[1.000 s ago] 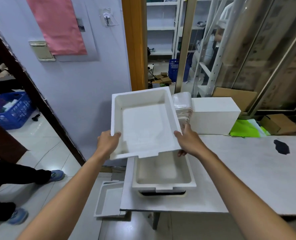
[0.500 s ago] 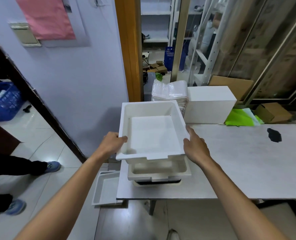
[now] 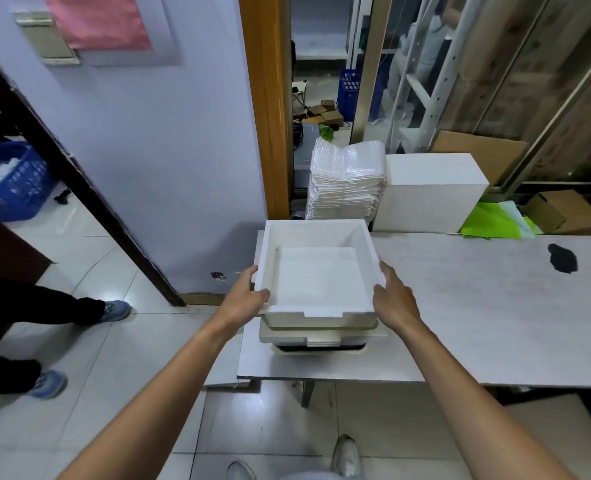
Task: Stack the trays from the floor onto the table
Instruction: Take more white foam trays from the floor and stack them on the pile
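Note:
A white foam tray (image 3: 316,275) rests nested on a stack of trays (image 3: 321,337) at the left end of the pale table (image 3: 477,306). My left hand (image 3: 247,296) grips the top tray's left rim, thumb over the edge. My right hand (image 3: 392,296) holds its right rim. Only the rims of the lower trays show beneath it. Another white tray (image 3: 225,379) lies on the floor under the table's left corner, mostly hidden by my left forearm.
Behind the stack stand a wrapped pile of white sheets (image 3: 347,183) and a white foam box (image 3: 429,194). Green bags (image 3: 495,220) and a cardboard box (image 3: 564,209) lie at the back right. A person's legs (image 3: 45,313) are at the left, beside a blue basket (image 3: 13,181).
The tray in my hands has come down from a tilted, raised position onto the stack and now sits level in it. My view has pulled back and tipped downward.

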Tool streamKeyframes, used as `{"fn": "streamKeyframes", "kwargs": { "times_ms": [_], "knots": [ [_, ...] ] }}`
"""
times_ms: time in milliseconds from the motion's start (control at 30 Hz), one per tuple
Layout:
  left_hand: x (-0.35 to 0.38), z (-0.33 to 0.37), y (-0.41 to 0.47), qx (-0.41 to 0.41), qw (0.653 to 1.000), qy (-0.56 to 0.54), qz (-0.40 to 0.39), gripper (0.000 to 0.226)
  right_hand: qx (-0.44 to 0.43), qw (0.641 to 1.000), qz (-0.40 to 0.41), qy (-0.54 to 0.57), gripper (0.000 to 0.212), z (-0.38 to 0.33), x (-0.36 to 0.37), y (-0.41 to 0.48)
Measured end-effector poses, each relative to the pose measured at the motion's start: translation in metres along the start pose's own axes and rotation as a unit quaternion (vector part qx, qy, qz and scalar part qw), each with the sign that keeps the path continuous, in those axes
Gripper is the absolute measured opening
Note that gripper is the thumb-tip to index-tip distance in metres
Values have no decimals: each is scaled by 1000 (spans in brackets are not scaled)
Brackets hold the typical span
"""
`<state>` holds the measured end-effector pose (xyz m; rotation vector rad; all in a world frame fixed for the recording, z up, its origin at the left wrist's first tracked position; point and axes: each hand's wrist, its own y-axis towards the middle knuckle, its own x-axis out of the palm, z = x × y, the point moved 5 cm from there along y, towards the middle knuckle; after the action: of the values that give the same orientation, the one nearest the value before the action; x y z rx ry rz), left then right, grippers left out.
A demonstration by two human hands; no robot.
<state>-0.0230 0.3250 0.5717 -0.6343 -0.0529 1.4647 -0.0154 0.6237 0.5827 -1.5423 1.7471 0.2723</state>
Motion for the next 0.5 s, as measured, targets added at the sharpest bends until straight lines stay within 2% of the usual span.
{"fn": "streamKeyframes", "kwargs": {
  "times_ms": [167, 500],
  "knots": [
    [-1, -22, 16, -15, 999, 16, -25, 73, 25, 1000, -15, 3, 61, 8, 7, 4],
    [4, -20, 27, -15, 997, 78, -13, 74, 46, 998, -31, -29, 61, 13, 10, 20]
  ]
}}
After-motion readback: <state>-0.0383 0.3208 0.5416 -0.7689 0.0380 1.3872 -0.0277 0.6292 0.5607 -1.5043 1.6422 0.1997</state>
